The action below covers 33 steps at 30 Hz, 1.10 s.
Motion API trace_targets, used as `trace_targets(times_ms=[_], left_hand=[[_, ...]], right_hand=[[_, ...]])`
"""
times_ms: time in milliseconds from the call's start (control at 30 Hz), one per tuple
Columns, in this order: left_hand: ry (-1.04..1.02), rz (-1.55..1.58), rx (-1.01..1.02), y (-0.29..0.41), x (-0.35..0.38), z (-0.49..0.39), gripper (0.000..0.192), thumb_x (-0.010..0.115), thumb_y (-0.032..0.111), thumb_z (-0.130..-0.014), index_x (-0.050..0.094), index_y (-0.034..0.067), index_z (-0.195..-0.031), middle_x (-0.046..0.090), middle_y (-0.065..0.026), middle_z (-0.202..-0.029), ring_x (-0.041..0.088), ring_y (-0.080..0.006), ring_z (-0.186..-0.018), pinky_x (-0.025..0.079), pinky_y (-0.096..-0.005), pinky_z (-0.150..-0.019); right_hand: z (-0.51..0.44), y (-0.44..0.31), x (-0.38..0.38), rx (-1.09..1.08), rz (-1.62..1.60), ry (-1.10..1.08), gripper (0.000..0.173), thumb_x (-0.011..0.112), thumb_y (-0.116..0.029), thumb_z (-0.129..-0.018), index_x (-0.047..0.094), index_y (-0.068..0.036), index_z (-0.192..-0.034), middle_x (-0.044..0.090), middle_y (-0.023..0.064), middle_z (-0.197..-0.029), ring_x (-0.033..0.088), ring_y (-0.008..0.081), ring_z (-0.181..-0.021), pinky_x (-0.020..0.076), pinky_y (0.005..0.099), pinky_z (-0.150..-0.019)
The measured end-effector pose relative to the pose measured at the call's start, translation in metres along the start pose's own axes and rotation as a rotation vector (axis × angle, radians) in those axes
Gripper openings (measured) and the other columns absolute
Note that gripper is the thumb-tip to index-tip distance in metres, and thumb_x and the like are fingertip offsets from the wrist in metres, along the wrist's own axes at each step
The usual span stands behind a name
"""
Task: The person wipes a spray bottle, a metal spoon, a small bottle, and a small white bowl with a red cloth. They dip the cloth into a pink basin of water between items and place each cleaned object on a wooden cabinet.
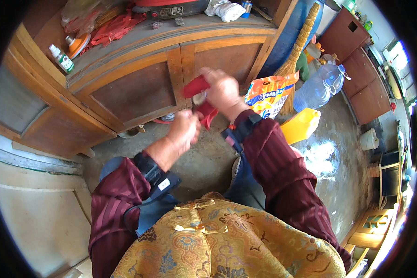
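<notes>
In front of the wooden cabinet, my right hand [223,91] grips a piece of red cloth [196,87], part of which hangs below the fingers. My left hand [181,132] is closed in a fist at the cloth's lower left part and seems to pinch it; motion blur hides the fingertips. A small pale round patch shows between the folds, too blurred to name. Both hands are raised above the concrete floor [201,166], a short way apart. To the right of my right hand stands an orange printed plastic pouch [269,93].
The low cabinet's doors [135,88] are closed; a spray bottle [60,58] and red plastic bag [116,29] lie on its shelf. At right are a yellow jug [300,125], a large clear water bottle [319,87], a straw broom [299,41] and a blue barrel [278,45]. The floor there looks wet.
</notes>
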<state>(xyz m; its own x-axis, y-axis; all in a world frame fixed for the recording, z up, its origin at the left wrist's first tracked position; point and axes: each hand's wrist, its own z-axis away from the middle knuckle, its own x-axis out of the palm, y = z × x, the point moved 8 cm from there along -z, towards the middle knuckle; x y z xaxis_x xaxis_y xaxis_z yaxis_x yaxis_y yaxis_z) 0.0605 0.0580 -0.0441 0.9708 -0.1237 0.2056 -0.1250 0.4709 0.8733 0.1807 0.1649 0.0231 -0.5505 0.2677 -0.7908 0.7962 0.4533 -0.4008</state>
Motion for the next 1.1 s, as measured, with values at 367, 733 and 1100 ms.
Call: trace_targets(times_ms=[367,733,1100], left_hand=[[-0.041,0.183,0.017,0.02,-0.036,-0.004,0.014,0.045,0.02,-0.1,0.051,0.009,-0.094,0.042,0.0038,-0.064,0.035,-0.0057,-0.046,0.025,-0.0226,-0.038],[0.035,0.284,0.027,0.013,-0.009,-0.005,0.014,0.045,0.015,-0.1,0.041,0.016,-0.087,0.038,0.0042,-0.063,0.031,-0.0055,-0.044,0.022,-0.0224,-0.036],[0.052,0.22,0.048,0.008,-0.015,-0.002,0.01,0.042,0.013,-0.097,0.042,0.014,-0.087,0.041,0.0029,-0.063,0.037,-0.0086,-0.044,0.026,-0.0245,-0.037]], right_hand=[[0.023,-0.013,-0.003,0.146,-0.94,-0.188,0.052,0.072,-0.009,-0.081,0.058,-0.001,-0.131,0.07,0.0082,-0.104,0.067,0.0199,-0.092,0.0533,0.0308,-0.086],[0.009,-0.045,0.0,-0.067,-0.138,0.101,0.038,0.069,-0.014,-0.071,0.062,-0.001,-0.106,0.069,0.0215,-0.098,0.067,0.0404,-0.088,0.0547,0.0442,-0.079],[0.015,-0.04,0.02,0.076,-0.424,-0.173,0.061,0.071,-0.012,-0.07,0.05,-0.001,-0.126,0.064,0.0279,-0.11,0.06,0.0446,-0.108,0.0494,0.0462,-0.093]])
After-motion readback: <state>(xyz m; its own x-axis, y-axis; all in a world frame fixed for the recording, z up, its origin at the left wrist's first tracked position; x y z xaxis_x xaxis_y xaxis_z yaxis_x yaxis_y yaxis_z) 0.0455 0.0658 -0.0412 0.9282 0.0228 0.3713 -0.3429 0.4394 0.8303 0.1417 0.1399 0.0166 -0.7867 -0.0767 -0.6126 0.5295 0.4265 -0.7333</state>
